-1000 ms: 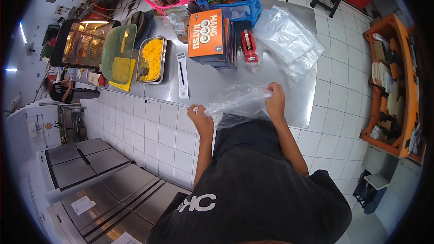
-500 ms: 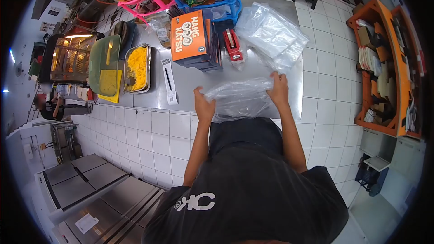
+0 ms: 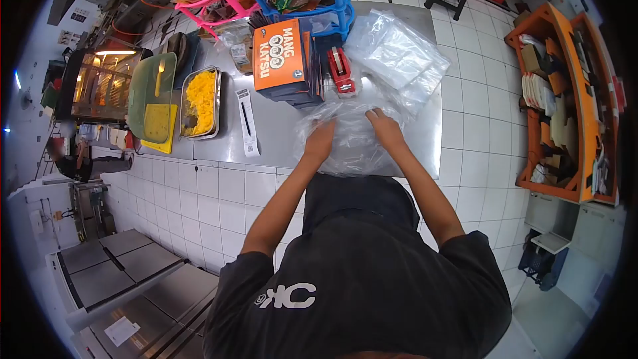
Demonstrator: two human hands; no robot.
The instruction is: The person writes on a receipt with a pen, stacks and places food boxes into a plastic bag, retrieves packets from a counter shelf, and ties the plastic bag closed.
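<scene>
L hand [image 3: 320,139] & R hand [image 3: 387,131] now closer tog., so clear plastic bag [image 3: 355,147] (at near edge of table [image 3: 425,139]) prob. less taut; fingers bent at film, can't tell if gripping.

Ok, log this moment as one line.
left hand: on clear plastic | right hand: on same plastic | nearby: red tape dispenser, orange box

Brightly lit | glare on steel table [image 3: 425,153] | amber-lit display cabinet [image 3: 109,90] | fisheye curvature, black corners
</scene>
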